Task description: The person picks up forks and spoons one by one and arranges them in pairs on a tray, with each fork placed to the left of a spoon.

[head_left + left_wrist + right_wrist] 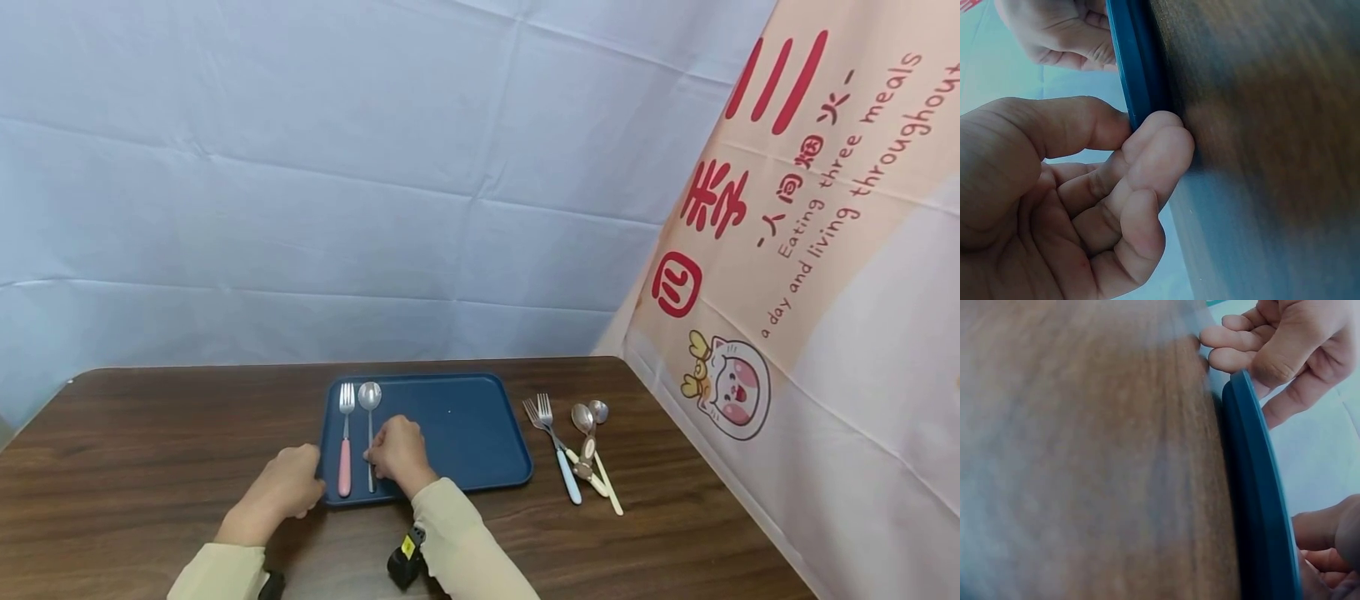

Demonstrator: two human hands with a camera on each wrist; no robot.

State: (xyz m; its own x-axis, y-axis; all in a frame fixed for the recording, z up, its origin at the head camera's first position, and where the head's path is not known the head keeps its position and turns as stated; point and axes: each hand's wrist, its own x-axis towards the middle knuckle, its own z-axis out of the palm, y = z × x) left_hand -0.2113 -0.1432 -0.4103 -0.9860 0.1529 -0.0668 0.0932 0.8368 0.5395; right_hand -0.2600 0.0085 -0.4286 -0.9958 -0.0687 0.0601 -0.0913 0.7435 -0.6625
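Observation:
A dark blue tray (465,433) lies on the wooden table. My left hand (291,481) holds its near left corner; in the left wrist view the thumb and fingertips meet around the tray's rim (1137,69). On the left part of the tray, a fork with a pink handle (345,468) lies with its tines pointing away. Beside it is a long silver spoon (370,397), bowl at the far end. The fingers of my right hand (402,454) pinch this spoon's handle. In the right wrist view the tray's wall (1259,475) hides part of that hand.
Right of the tray, a fork with a light blue handle (567,477) lies against another fork (532,414). Crossed spoons (582,418) with cream handles lie next to them. A pale cloth (300,208) hangs behind the table, and a printed cloth (795,250) at its right.

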